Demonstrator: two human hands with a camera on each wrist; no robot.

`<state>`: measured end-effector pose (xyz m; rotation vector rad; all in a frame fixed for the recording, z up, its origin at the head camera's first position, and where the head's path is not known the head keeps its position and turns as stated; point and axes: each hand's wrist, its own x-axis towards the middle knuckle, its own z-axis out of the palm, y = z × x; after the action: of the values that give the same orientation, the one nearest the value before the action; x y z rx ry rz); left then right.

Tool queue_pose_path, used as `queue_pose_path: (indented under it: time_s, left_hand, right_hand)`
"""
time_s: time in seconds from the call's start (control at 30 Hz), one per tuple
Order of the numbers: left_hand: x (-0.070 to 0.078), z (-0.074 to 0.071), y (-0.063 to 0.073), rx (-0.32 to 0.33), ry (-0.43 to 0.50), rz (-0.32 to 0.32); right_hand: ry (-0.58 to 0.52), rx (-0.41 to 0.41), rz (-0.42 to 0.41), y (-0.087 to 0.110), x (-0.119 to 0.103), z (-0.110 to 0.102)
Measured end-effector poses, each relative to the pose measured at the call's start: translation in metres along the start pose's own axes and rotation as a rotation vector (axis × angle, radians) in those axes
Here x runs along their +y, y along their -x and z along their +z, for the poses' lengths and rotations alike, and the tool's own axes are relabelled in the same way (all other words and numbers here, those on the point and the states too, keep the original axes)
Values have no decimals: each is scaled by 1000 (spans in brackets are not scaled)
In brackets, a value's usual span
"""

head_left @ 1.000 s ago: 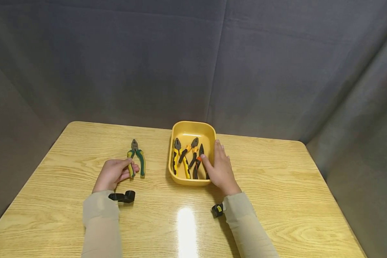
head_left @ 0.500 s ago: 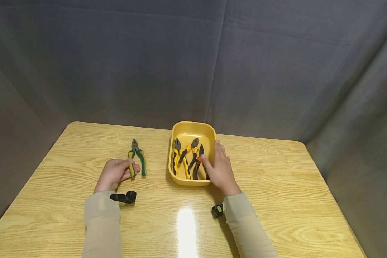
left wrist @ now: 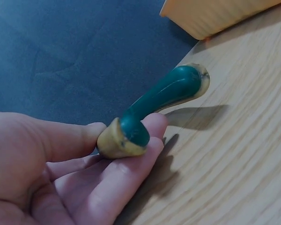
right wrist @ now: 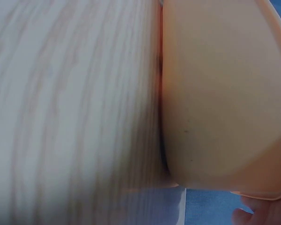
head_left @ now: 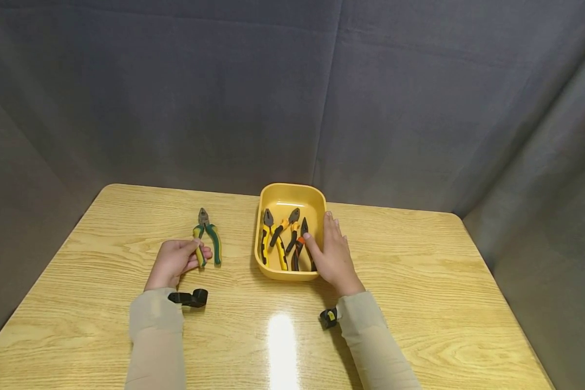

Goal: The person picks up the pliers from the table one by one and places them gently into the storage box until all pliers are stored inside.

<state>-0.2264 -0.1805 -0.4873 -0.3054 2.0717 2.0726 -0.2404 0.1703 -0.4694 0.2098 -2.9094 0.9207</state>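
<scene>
My left hand (head_left: 174,261) pinches one handle of the green-and-yellow combination pliers (head_left: 215,245), thumb on top and fingers beneath. Their handles are spread and the metal head points away from me. In the left wrist view, a handle (left wrist: 171,89) casts a separate shadow on the wood below. At the middle of the table sits a yellow plastic bin (head_left: 292,194). My right hand (head_left: 335,257) holds its right side, fingers along the outer wall and thumb over the rim. Inside lie yellow-and-black pliers (head_left: 280,250), orange-and-black pliers (head_left: 293,216) and long-nose pliers with red-and-black handles (head_left: 299,246).
The wooden table (head_left: 419,281) runs back to a grey curtain (head_left: 224,97), with more curtain along both sides. A black wrist camera (head_left: 190,298) juts from the left sleeve, another (head_left: 329,318) from the right one.
The left hand has drifted slightly to the right, and the head of the green-and-yellow pliers has tipped a little farther away from me. The right hand and the bin stay in place.
</scene>
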Motion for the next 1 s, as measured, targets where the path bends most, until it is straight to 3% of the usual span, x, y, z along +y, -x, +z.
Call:
queue_pose_path:
  time_s: [0.57,1.0]
  left_hand:
    - [6,9,0,16,-45,53]
    - [12,13,3,29,20,72]
  right_hand:
    - [-17,-8,6,0,-2,-2]
    - [-14,-13,6,1,0,-1]
